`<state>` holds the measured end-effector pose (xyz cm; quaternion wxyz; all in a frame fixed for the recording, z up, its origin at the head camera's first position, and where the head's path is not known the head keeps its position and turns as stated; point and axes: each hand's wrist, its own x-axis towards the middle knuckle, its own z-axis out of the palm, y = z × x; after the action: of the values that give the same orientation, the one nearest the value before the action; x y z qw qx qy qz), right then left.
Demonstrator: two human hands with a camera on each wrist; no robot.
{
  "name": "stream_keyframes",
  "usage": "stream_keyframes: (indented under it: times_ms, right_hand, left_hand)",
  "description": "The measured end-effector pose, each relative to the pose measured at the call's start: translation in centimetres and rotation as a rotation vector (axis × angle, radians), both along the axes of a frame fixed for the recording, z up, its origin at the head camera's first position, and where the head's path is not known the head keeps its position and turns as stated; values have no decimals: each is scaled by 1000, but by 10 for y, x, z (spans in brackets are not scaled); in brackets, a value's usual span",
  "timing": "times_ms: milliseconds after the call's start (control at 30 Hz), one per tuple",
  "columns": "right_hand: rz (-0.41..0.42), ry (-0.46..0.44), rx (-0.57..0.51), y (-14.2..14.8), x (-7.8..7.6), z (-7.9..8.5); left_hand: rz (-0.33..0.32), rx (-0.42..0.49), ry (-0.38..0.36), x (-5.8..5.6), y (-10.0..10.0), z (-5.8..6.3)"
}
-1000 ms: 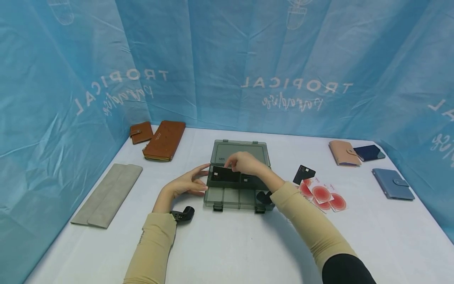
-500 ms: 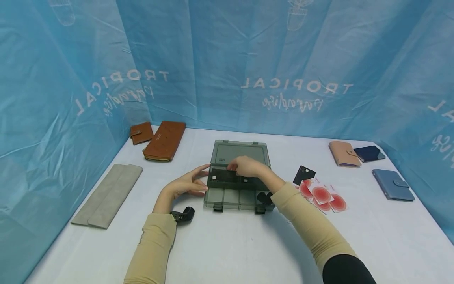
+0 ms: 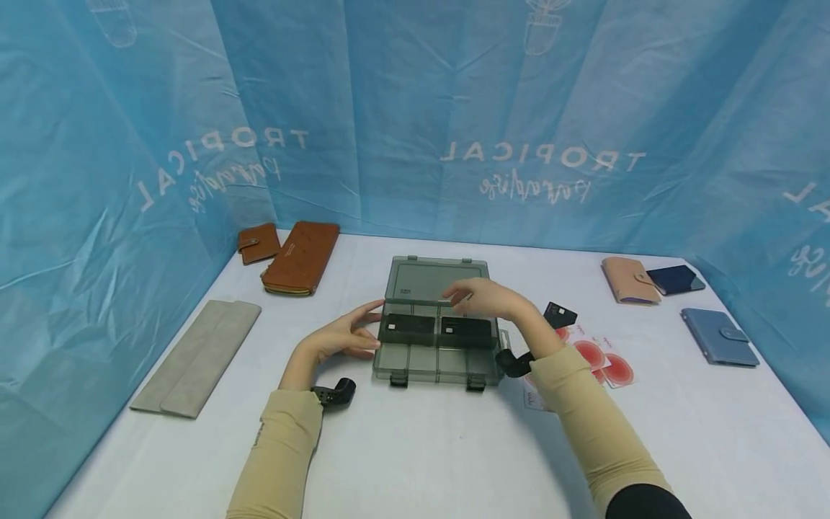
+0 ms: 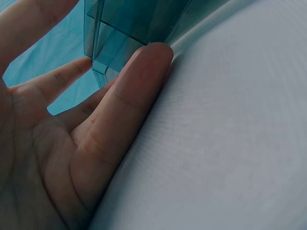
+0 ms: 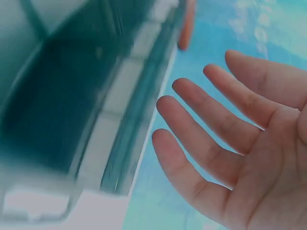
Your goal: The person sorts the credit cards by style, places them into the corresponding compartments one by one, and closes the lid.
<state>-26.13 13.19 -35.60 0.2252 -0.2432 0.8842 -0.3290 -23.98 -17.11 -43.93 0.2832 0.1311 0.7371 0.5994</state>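
Note:
A translucent green compartment box (image 3: 421, 367) lies with its lid (image 3: 441, 277) folded back. Two black cards, a left one (image 3: 410, 329) and a right one (image 3: 470, 331), lie side by side in its middle row. My left hand (image 3: 346, 333) rests along the box's left side, fingers spread; in the left wrist view a fingertip touches the box's wall (image 4: 127, 31) near the table. Above the back right of the box is my right hand (image 3: 483, 297), holding nothing, its fingers (image 5: 206, 115) loosely extended in the right wrist view.
Right of the box lie a black card (image 3: 561, 315) and several red-and-white cards (image 3: 619, 369), partly behind my right arm. Farther right are a tan wallet (image 3: 627, 280), a dark card holder (image 3: 676, 280) and a blue wallet (image 3: 716, 336). Brown wallets (image 3: 303, 256) and a grey pouch (image 3: 201, 357) lie left.
My right hand has let go of the left black card, which now lies lower in its compartment, and has moved up and right. My left hand has stayed at the box.

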Motion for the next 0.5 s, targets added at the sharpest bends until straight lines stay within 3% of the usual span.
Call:
stream_keyframes:
  times_ms: [100, 200, 267, 333, 433, 500]
  right_hand:
    - [-84, -6, -57, 25, 1, -2]
    - [-175, 35, -3, 49, 2, -6]
    - [-245, 84, 115, 62, 3, -10]
    - [-315, 125, 305, 72, 4, -12]
    - [-380, 108, 577, 80, 6, -15]
    - [-387, 66, 698, 83, 6, -17]
  left_hand:
    - [1, -1, -4, 0, 0, -1]
    - [-1, 7, -7, 0, 0, -2]
    - [-4, 13, -9, 0, 0, -2]
    - [-4, 11, -8, 0, 0, -2]
    - [-1, 5, -6, 0, 0, -2]
    - [0, -5, 0, -1, 0, -1]
